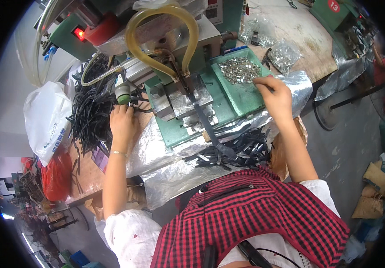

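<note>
My left hand (123,121) reaches up to a round green button (123,98) on the machine's left side. Its fingers look stretched out, with the tips just below the button. Over the right edge of a green tray (248,96) is my right hand (276,96), thumb and fingers drawn together beside a heap of small shiny metal pieces (239,70). Anything between those fingertips is too small to make out. A dark strap (201,118) runs from the machine's metal block (168,100) toward me, touched by neither hand.
Many black straps (92,102) lie heaped at the left, and more straps (246,149) lie on foil in front of me. A yellowish hose (132,33) loops above the block. Clear bags (286,56) of metal pieces stand behind the tray. A white bag (47,118) hangs at the left.
</note>
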Demonstrator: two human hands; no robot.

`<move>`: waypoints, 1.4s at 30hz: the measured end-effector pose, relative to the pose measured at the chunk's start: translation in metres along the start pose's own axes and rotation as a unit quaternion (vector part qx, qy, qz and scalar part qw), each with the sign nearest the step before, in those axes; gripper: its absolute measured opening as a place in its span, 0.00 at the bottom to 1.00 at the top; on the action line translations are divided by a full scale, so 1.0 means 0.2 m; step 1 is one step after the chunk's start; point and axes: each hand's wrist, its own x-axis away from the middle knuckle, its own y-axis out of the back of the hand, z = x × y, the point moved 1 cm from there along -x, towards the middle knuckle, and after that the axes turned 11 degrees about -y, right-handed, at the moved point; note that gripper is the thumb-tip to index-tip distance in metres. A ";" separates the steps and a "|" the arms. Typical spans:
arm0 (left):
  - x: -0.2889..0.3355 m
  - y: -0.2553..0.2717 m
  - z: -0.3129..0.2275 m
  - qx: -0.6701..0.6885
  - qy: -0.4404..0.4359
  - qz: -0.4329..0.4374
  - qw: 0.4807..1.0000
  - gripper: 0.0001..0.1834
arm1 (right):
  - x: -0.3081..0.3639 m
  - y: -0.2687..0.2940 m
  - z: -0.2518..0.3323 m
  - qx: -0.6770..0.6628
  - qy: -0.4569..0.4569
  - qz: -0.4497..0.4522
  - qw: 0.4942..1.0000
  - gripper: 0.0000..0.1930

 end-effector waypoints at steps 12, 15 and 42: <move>-0.05 0.14 -0.28 0.529 0.318 -0.382 0.688 0.08 | 0.09 -0.26 0.60 -0.206 0.152 0.072 0.964 0.06; -0.11 0.39 -0.36 0.499 0.269 -0.444 0.694 0.08 | 0.09 -0.33 0.56 -0.202 0.194 0.014 0.960 0.05; -0.40 0.64 -0.83 0.153 -0.208 -0.359 0.897 0.11 | 0.04 -0.05 0.02 0.030 0.102 0.060 0.992 0.16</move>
